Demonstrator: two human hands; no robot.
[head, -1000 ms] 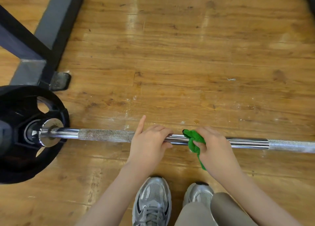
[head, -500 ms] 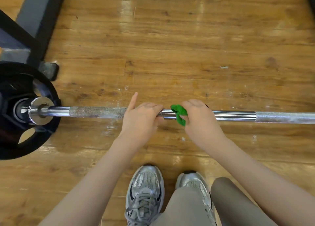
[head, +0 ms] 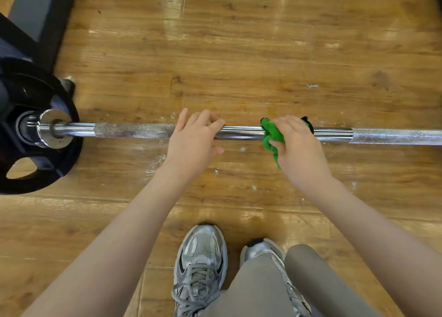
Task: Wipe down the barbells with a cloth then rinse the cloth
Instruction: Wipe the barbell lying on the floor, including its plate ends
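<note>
A chrome barbell (head: 244, 133) lies across the wooden floor, its left end carrying a black weight plate (head: 35, 149). My left hand (head: 193, 144) grips the bar just right of the knurled section, fingers curled over the top and the index finger sticking out. My right hand (head: 299, 146) holds a bunched green cloth (head: 271, 134) wrapped against the smooth part of the bar, a tail of cloth hanging below. A small gap of bare bar separates the two hands.
A dark grey rack base (head: 35, 17) runs along the upper left behind the plate. My grey sneakers (head: 201, 264) and beige trouser legs stand just below the bar. White dust specks lie on the floor (head: 287, 53) near the bar.
My right hand with the cloth has slid right along the bar, widening the gap to my left hand. The view has shifted slightly.
</note>
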